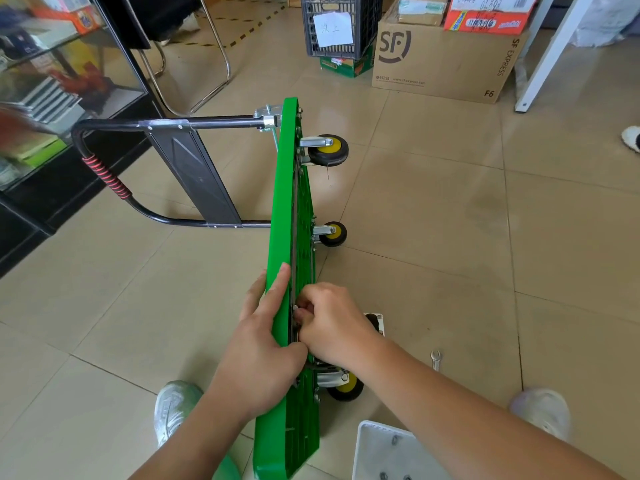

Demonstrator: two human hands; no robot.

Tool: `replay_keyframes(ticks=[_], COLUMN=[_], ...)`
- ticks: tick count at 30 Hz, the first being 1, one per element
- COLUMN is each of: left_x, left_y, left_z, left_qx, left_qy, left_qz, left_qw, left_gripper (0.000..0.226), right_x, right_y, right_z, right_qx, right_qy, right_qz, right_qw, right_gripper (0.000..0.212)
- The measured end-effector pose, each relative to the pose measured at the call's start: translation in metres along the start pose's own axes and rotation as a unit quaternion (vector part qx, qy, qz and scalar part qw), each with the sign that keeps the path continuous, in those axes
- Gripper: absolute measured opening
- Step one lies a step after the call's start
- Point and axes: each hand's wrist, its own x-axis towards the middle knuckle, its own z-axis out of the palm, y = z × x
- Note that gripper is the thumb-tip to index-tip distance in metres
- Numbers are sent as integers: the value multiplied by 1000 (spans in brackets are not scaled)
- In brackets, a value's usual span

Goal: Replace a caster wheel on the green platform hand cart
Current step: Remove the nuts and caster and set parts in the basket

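While the green platform hand cart (281,209) is standing on its long edge on the floor (450,237), its long axis is running from the lower centre of the frame up toward the upper centre, with the underside facing right. The left hand (256,355) is lying flat against the deck's left face, fingers straight along the top edge, bracing it rather than gripping. The right hand (337,329) is working just across that edge on the underside, fingers curled and pinching a small fastener (297,308). Whether it is a bolt or a nut is hard to tell, since the knuckles are covering most of it. That spot is sitting between the middle caster (333,233), higher in the frame, and the near caster (344,384), lower down. The loose caster wheel (376,322) is lying on the floor just behind the right hand, so that hand is the nearer one. The wrench (435,360) is lying on the floor further right.
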Motion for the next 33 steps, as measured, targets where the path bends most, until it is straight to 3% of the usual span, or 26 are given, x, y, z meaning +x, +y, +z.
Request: replay_keyframes(ticks=[5,7,10,14,18,33], left_x=[1,1,1,1,0,1], left_y=[-4,-4,-3,-1,-3,-2], left_z=[0,0,-1,0,-1,-2], left_qx=[-2,-7,-8,0,1,1], left_qy=[-4,-6,-1,-5,-9,-19], left_qz=[4,8,13,10,3,13], left_qw=[1000,1000,1000,1000,1000,1000], left_gripper=[103,101,103,105,109,112], right_x=[6,3,-2,-2,0,5], right_y=[3,9,16,18,12,4], right_z=[3,1,-2,1,5,-2], right_qx=[41,39,89,109,67,-42], right_qy=[-29,-13,-7,9,29,-24], right_qz=[53,46,29,19,25,5], right_qw=[997,998,996,994,997,999], right_gripper=[35,31,5,10,5,17])
